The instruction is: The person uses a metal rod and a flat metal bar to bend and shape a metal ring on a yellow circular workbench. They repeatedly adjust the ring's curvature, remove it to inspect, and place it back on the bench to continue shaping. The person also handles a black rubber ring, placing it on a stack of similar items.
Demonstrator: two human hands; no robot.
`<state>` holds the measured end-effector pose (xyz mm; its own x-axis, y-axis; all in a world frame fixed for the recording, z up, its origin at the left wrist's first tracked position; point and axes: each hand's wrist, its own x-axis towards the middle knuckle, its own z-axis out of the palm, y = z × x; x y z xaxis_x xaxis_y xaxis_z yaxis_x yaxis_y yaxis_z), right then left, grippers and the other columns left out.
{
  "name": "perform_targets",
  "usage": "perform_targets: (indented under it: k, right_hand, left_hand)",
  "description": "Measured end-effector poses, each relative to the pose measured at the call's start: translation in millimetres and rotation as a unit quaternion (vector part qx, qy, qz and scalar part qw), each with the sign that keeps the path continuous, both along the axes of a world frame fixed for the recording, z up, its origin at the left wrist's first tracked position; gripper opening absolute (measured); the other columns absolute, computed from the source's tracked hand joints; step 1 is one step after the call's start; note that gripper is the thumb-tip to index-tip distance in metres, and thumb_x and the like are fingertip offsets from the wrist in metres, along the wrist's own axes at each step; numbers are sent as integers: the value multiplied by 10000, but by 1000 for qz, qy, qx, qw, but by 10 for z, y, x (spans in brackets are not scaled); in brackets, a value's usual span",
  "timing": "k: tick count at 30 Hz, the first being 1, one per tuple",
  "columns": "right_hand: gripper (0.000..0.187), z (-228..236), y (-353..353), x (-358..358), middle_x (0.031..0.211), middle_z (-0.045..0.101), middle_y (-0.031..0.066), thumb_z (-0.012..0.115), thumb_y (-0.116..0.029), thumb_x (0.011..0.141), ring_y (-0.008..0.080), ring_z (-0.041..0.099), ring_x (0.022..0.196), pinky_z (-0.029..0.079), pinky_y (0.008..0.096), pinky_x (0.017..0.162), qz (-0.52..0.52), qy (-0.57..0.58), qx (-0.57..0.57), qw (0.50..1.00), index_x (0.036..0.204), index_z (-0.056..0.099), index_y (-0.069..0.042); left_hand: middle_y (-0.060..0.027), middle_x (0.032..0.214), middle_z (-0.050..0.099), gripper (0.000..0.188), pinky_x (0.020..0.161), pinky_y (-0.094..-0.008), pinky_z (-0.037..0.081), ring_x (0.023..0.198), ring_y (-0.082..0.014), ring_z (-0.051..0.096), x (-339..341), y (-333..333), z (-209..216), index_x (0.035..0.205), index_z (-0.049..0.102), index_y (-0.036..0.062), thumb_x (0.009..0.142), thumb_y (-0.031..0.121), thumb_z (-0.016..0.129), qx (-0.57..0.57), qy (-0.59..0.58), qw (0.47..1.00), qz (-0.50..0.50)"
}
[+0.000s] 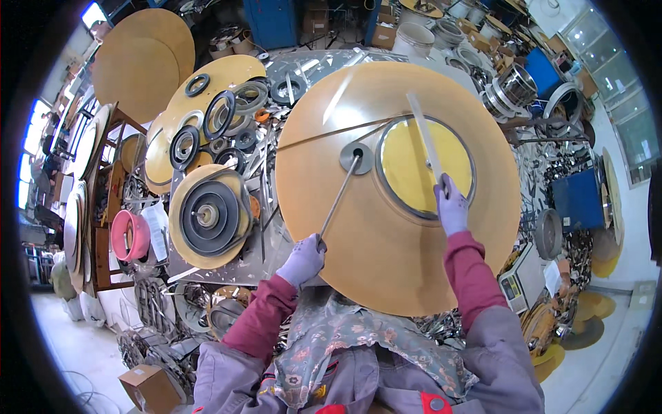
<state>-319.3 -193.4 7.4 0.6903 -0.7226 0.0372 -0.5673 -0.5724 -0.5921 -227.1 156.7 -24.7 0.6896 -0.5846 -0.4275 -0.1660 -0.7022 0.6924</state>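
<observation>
My left hand [303, 261], in a lavender glove, is closed round the near end of a thin metal rod [338, 198]. The rod slants up to a small grey disc [347, 159] with a dark hole, on a large tan round sheet [386, 269]. In my right hand [452, 209], gloved alike, the fingers grip the lower end of a flat pale strip [423, 127]. That strip crosses over a yellow round face [403, 165] framed by a metal ring. A dark narrow band [324, 135] runs from the sheet's left edge toward the ring.
Left of the sheet stands a smaller tan disc with dark concentric rings [209, 216]. Behind it lie several ring gaskets [219, 114] and scrap strips. A pink basin [129, 235] is farther left. At right are a blue box [578, 200] and a digital scale [512, 287].
</observation>
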Motion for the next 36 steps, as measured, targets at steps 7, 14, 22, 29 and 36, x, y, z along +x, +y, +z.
perform_targets:
  k: [7,14,22,29,36]
  right_hand:
    - [443,-158,97,181,1119,638,178,580,-281,885,356,620,999,485,429,867,40,121,-37,991,1280,551,-83]
    - [435,-216,45,111,1132,636,176,553,-285,896,340,619,1016,485,426,881,20,93,-41,995,1291,542,-104]
    - [426,-50,174,130,1165,628,168,543,-246,894,340,604,1054,476,426,909,32,131,-21,991,1287,543,-81]
    - [424,-207,56,61,1158,627,181,544,-228,886,343,601,1058,469,428,918,30,98,-23,994,1288,548,-93]
    - [403,-255,12,41,1126,644,177,604,-226,884,314,635,1005,488,373,872,25,71,-40,996,1244,583,-45]
  left_hand:
    - [-263,888,641,183,775,-479,489,882,-416,626,138,29,92,933,582,-25,871,140,533,0,-24,1000,4]
    - [-274,851,634,242,778,-491,476,879,-429,616,96,222,184,944,577,-30,905,203,523,13,30,999,3]
    - [-225,721,628,245,645,-451,485,689,-375,640,-34,381,18,878,589,-24,911,211,527,0,-50,999,-20]
    - [-261,801,620,223,698,-493,471,812,-437,606,-99,347,105,903,571,-14,907,205,528,16,-42,999,-20]
    - [-275,823,616,225,727,-506,462,835,-459,593,-35,380,231,911,569,-21,913,199,520,21,-36,998,-36]
